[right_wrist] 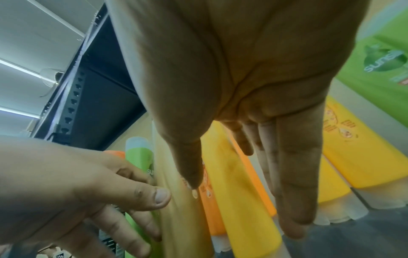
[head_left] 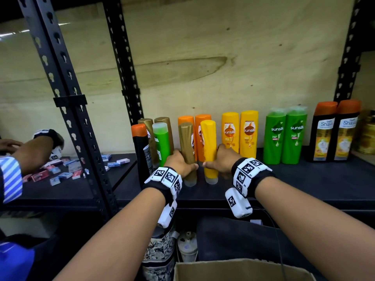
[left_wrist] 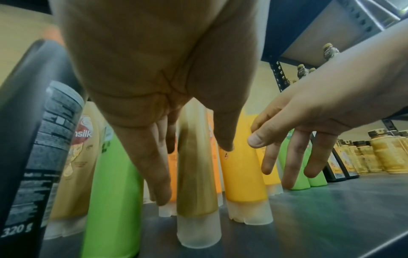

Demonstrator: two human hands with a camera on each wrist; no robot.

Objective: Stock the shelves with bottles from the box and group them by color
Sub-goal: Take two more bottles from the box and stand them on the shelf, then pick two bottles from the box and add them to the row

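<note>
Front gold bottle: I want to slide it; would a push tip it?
The gold bottle stands tall on a narrow cap, so a high push may topple it. Its glossy plastic looks slippery; a low hold, like the left hand, seems steadier.

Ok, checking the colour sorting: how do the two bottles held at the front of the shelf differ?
The gold bottle is in the left hand; the yellow bottle is in the right hand. The gold bottle stands left, beside a green bottle; the yellow bottle stands right, nearer the yellow pair. Both stand on translucent caps.
</note>
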